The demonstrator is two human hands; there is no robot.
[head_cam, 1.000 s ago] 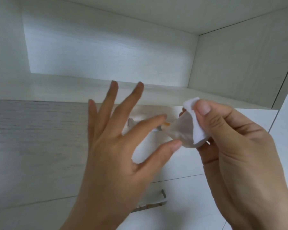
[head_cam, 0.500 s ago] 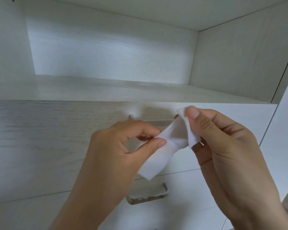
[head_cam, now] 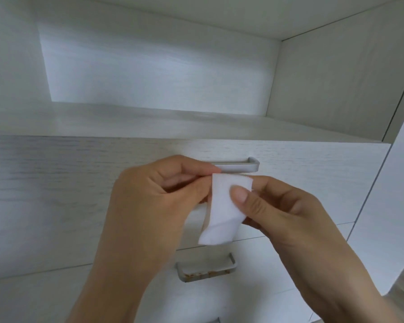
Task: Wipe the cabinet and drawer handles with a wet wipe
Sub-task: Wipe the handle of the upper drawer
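pinching wet wipe, left hand and right hand, near handle of closed drawer

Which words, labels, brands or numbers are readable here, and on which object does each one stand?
None. The wet wipe, the upper handle, the lower handle and the drawer fronts carry no readable text or sign.

No legible text, label, brand, number or sign. The wet wipe, the upper drawer handle at its 12 o'clock and the lower drawer handle at its 6 o'clock carry no readable marking.
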